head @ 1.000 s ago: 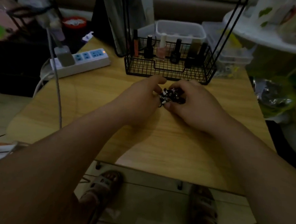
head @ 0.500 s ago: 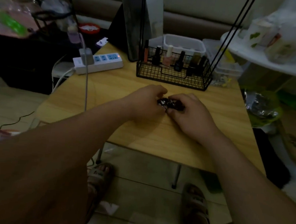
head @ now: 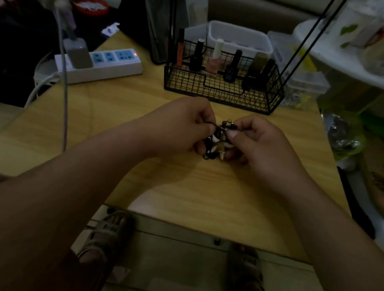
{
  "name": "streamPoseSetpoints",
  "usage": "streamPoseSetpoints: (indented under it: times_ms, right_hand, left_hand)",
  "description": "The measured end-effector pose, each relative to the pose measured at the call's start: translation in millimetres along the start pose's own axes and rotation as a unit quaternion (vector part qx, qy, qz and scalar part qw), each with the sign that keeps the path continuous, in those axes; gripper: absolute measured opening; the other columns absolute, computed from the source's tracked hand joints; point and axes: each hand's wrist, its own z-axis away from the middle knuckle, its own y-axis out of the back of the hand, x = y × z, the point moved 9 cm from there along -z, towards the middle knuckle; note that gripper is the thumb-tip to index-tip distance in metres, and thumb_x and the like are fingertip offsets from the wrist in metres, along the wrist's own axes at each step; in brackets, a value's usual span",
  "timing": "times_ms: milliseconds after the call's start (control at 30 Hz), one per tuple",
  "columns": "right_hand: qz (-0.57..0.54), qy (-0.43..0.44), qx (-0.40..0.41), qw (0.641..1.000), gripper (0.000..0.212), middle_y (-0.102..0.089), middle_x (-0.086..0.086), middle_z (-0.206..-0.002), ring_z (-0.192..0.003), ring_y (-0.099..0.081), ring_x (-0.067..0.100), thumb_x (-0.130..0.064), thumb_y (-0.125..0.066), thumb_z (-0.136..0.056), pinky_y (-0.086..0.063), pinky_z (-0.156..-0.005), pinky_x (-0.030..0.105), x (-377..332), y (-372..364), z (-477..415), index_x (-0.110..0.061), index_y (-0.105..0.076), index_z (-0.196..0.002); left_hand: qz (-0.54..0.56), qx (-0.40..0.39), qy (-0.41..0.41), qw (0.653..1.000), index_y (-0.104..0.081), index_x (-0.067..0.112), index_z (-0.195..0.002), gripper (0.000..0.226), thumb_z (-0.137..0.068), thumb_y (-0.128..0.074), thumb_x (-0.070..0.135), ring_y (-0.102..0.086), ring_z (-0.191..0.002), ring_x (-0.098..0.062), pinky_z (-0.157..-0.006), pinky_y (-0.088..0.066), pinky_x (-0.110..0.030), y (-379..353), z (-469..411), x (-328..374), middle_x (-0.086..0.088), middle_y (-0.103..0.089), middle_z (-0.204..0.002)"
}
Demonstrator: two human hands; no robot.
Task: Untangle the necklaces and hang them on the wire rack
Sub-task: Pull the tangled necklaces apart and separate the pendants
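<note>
A small dark knot of tangled necklaces (head: 218, 143), with black cord, pale pointed pendants and small metal bits, is held just above the wooden table (head: 183, 190). My left hand (head: 183, 126) pinches it from the left. From the right, my right hand (head: 259, 143) pinches it with thumb and fingers. Behind the hands stands the black wire rack (head: 222, 86), its basket base on the table and thin black rods rising out of frame.
Several nail polish bottles (head: 215, 60) stand in the wire basket. A white power strip (head: 101, 64) with a plugged charger and hanging cable lies at the table's back left. Clear plastic boxes (head: 241, 38) sit behind the rack. Cluttered shelves are on the right.
Both hands have lifted the tangle slightly and drawn a little apart, exposing more of the cord and pendants. The camera view has shifted closer.
</note>
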Motion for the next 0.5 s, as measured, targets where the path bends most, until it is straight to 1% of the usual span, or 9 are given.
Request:
streamPoseSetpoints:
  times_ms: [67,100,200,267,300,400,433,500]
  right_hand:
    - [-0.024,-0.016,0.003,1.000,0.003,-0.077,-0.005,-0.081,-0.066,-0.072,0.008,-0.017,-0.063,-0.101,-0.048,-0.053,0.016,2,4,-1,-0.018,-0.065,-0.104]
    - [-0.030,-0.024,0.005,0.999,0.004,-0.077,-0.005,-0.080,-0.066,-0.072,0.008,-0.015,-0.063,-0.101,-0.049,-0.053,0.017,3,6,-2,-0.017,-0.065,-0.104]
    - [-0.049,-0.040,0.006,0.998,0.008,-0.078,0.000,-0.084,-0.071,-0.073,0.013,-0.009,-0.062,-0.100,-0.054,-0.060,0.025,5,10,-2,-0.015,-0.064,-0.105]
    - [-0.065,-0.044,-0.001,0.997,0.010,-0.078,0.006,-0.087,-0.072,-0.074,0.016,-0.006,-0.061,-0.099,-0.056,-0.063,0.029,6,10,-1,-0.012,-0.064,-0.107]
    - [-0.079,-0.048,-0.006,0.996,0.010,-0.078,0.007,-0.089,-0.073,-0.074,0.017,-0.005,-0.061,-0.099,-0.057,-0.065,0.029,6,9,0,-0.011,-0.064,-0.107]
    - [-0.140,-0.056,-0.016,0.988,0.012,-0.076,0.008,-0.087,-0.077,-0.072,0.021,-0.003,-0.057,-0.099,-0.057,-0.065,0.031,6,4,2,-0.010,-0.065,-0.104]
    - [-0.167,-0.059,-0.017,0.984,0.013,-0.075,0.007,-0.084,-0.076,-0.071,0.021,-0.002,-0.055,-0.099,-0.056,-0.064,0.031,6,2,2,-0.010,-0.064,-0.102]
    - [-0.224,-0.068,-0.019,0.972,0.016,-0.072,0.005,-0.079,-0.075,-0.069,0.021,0.001,-0.051,-0.099,-0.055,-0.063,0.031,6,-3,3,-0.011,-0.062,-0.099]
  left_hand:
    - [0.035,-0.001,0.003,0.999,-0.063,0.018,-0.101,0.003,-0.104,-0.061,0.016,-0.076,-0.076,-0.016,-0.069,-0.059,-0.034,-1,-4,-1,-0.007,-0.077,-0.079]
    - [0.046,-0.001,0.003,0.999,-0.063,0.017,-0.101,0.004,-0.103,-0.061,0.015,-0.076,-0.077,-0.018,-0.070,-0.060,-0.035,-2,-5,-1,-0.008,-0.077,-0.080]
    - [0.057,0.006,0.006,0.998,-0.064,0.018,-0.101,0.007,-0.100,-0.065,0.011,-0.075,-0.077,-0.018,-0.068,-0.062,-0.031,-3,-5,-3,-0.005,-0.074,-0.083]
    - [0.054,0.000,0.006,0.999,-0.064,0.022,-0.107,0.016,-0.097,-0.068,0.009,-0.075,-0.083,-0.020,-0.073,-0.064,-0.035,-5,-3,-4,-0.004,-0.074,-0.091]
    - [0.049,-0.009,0.004,0.999,-0.065,0.025,-0.113,0.024,-0.095,-0.070,0.010,-0.074,-0.085,-0.018,-0.075,-0.063,-0.036,-6,-2,-4,-0.001,-0.073,-0.095]
    - [0.020,-0.043,-0.017,0.999,-0.061,0.033,-0.134,0.046,-0.094,-0.073,0.014,-0.070,-0.083,-0.006,-0.073,-0.056,-0.026,-11,6,2,0.005,-0.071,-0.099]
    - [0.011,-0.052,-0.025,0.998,-0.060,0.033,-0.136,0.047,-0.094,-0.073,0.016,-0.070,-0.084,-0.006,-0.073,-0.056,-0.025,-12,9,4,0.006,-0.071,-0.100]
    - [0.005,-0.063,-0.030,0.998,-0.066,0.033,-0.128,0.037,-0.095,-0.074,0.019,-0.070,-0.088,-0.007,-0.077,-0.057,-0.027,-16,14,6,0.006,-0.073,-0.101]
